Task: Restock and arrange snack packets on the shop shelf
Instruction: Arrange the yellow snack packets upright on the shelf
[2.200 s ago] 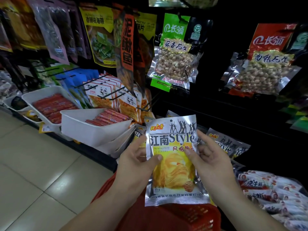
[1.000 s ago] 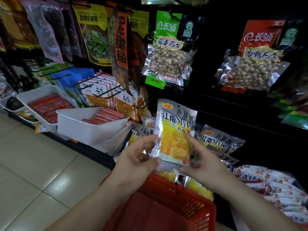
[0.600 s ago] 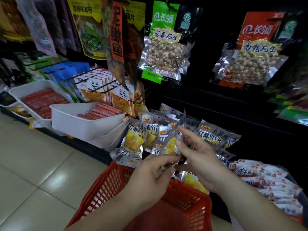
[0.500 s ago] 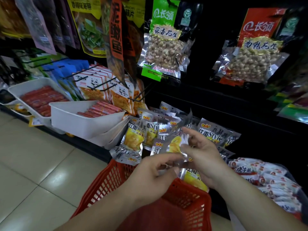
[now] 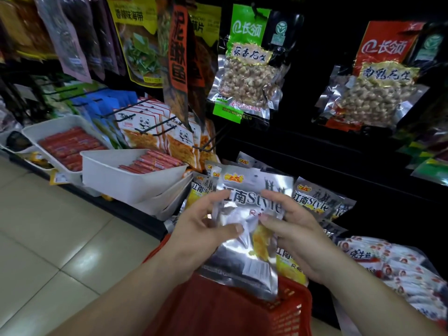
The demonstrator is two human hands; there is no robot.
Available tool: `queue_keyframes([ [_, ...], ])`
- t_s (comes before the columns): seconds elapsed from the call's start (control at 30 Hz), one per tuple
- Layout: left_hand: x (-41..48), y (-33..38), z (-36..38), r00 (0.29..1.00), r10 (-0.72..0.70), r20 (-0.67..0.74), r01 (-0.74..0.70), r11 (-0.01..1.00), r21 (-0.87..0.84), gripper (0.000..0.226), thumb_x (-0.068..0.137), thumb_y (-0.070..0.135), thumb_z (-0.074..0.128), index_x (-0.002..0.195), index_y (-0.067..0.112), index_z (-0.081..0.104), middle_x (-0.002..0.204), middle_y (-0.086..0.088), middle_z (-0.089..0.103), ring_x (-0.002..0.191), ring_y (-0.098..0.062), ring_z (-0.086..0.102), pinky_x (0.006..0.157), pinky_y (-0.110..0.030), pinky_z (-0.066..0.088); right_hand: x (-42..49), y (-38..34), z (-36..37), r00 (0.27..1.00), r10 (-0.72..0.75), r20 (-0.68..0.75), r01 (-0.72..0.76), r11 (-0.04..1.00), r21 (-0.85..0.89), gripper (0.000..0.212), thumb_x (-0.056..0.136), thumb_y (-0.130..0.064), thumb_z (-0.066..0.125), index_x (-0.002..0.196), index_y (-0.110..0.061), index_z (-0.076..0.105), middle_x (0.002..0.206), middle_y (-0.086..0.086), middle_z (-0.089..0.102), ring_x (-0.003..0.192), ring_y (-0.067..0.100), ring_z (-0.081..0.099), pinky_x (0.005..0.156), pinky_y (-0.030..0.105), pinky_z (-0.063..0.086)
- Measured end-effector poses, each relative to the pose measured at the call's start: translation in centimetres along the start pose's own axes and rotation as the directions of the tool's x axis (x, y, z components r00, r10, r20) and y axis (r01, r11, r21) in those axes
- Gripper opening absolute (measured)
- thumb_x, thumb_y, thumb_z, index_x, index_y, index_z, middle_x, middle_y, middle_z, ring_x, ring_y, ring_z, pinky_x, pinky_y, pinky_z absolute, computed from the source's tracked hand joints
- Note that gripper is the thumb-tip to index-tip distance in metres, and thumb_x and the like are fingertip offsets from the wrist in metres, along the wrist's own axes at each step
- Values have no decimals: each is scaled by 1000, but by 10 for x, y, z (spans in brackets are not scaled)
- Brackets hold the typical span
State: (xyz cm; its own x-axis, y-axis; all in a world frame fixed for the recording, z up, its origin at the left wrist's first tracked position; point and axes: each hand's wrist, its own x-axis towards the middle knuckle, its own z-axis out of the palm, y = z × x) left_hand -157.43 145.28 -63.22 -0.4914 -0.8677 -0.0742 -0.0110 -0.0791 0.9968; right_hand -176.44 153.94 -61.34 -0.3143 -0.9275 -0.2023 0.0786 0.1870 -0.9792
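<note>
Black shop shelf hung with snack bags. Red plastic mesh basket sits below the hands at the bottom edge. White plastic tray of red sausages juts from the shelf's front edge, left. Silver foil snack packet is held over the basket's far rim, in front of matching packets on the shelf. Left hand and right hand each pinch it, thumbs in front.

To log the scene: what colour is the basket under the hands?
Red. The basket shows best in the head view, the only one.
</note>
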Motion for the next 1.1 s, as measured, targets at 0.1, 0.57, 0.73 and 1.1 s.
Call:
queue_keyframes([
  [0.1, -5, 4, 4, 998, -34, 47, 37, 996, -75, 47, 86, 13, 83, 123, 39, 70, 84, 2, 69, 55, -16, 56, 55, -24, 49, 0, -1, 1, 997, -19, -77, 17, 1000, -25, 36, 88, -6, 79, 106, -37, 79, 111, -1, 78, 77, 26, 65, 68, 41, 52],
  [0.57, 2, 7, -9, 1000, 21, -7, -21, 998, -55, 50, 97, 8, 70, 136, 38, 61, 100, -19, 70, 67, -37, 64, 64, -44, 58, -3, 4, 3, 994, -104, 26, 105, 994, -23, 76, 87, 8, 77, 129, -54, 64, 144, -25, 50, 110, 7, 70, 99, 38, 59],
  [0.73, -2, -1, -14, 989, -13, 150, -3, 994, 106, 62, 91, 7, 77, 136, 46, 62, 99, 8, 67, 82, -20, 72, 71, -42, 64, 4, 5, -7, 991, -84, -104, 81, 996, -35, 59, 86, -11, 82, 122, -55, 65, 145, -7, 56, 107, 28, 71, 89, 46, 59],
  [1.1, -3, 4, -10, 995, 87, 46, -91, 991, 95, 27, 92, 19, 79, 113, 36, 77, 102, -4, 73, 89, -34, 68, 76, -29, 57, -4, 7, -14, 995, 12, 100, 15, 963, -270, 87, 83, 0, 84, 129, -67, 55, 132, -21, 48, 109, 12, 71, 91, 35, 62],
])
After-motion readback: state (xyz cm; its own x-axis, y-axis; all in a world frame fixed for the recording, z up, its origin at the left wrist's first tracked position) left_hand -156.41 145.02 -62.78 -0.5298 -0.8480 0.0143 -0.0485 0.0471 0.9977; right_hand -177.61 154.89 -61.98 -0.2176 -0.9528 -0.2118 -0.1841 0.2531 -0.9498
